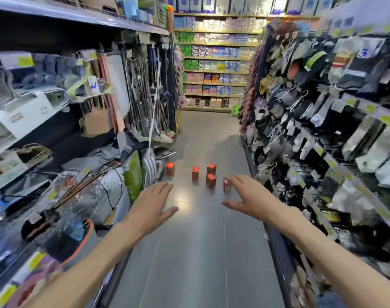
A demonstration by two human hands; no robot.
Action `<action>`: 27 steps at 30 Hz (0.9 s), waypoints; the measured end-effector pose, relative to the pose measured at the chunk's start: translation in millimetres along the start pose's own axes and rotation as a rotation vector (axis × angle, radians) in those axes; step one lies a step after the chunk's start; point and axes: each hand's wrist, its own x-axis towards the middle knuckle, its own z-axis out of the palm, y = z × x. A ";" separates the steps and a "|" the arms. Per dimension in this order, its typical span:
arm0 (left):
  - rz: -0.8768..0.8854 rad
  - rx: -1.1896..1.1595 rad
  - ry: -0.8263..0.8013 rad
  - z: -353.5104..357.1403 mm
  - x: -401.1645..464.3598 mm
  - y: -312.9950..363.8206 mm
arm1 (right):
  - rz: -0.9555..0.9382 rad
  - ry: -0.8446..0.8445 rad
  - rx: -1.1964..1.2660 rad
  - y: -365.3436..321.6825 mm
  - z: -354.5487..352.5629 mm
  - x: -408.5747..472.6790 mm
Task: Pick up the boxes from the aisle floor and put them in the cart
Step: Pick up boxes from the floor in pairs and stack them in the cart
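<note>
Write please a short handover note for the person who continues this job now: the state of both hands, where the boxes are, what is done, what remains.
Left hand: open, fingers straight, holding nothing, stretched out over the grey tiled aisle floor.
Right hand: open, empty, reaching forward; in the picture it overlaps the nearest box, contact not clear.
Small red cardboard boxes: five stand upright on the floor ahead, at and.
Done: no box is picked up yet.
Left: all five boxes. The cart is not in view, so find it first.
</note>
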 end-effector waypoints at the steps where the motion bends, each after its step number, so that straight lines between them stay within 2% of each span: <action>1: 0.002 -0.001 0.008 6.2 24.8 -12.9 | 0.000 -0.004 -0.002 12.1 3.3 23.9; 9: -0.010 -0.016 0.006 44.1 221.7 -114.0 | 0.025 0.005 0.008 101.6 6.6 216.8; 18: -0.030 -0.033 -0.019 117.9 429.5 -227.1 | 0.020 -0.004 0.012 221.9 65.4 444.5; 27: -0.092 0.008 -0.008 177.0 656.3 -343.0 | -0.019 -0.015 0.035 338.7 92.0 689.9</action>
